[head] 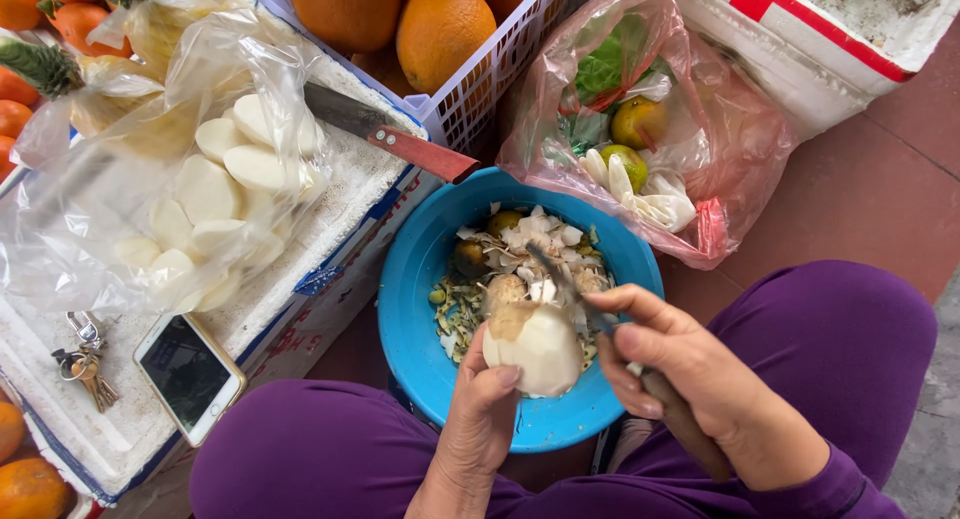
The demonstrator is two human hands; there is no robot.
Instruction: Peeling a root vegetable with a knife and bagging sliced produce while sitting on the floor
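My left hand (480, 419) grips the peeled fruit (535, 347); my right hand (665, 364) clamps the knife (560, 274), whose blade could slip toward my thumb.

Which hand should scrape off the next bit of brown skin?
Probably the right hand: it grips the brown-handled knife, blade at the pale, round peeled fruit. The left hand only holds that fruit over the blue plastic bowl.

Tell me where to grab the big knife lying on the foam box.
Grip the big knife by its red handle, coming from the right: the handle juts past the foam box edge above the blue basin, while the blade runs under the plastic bag.
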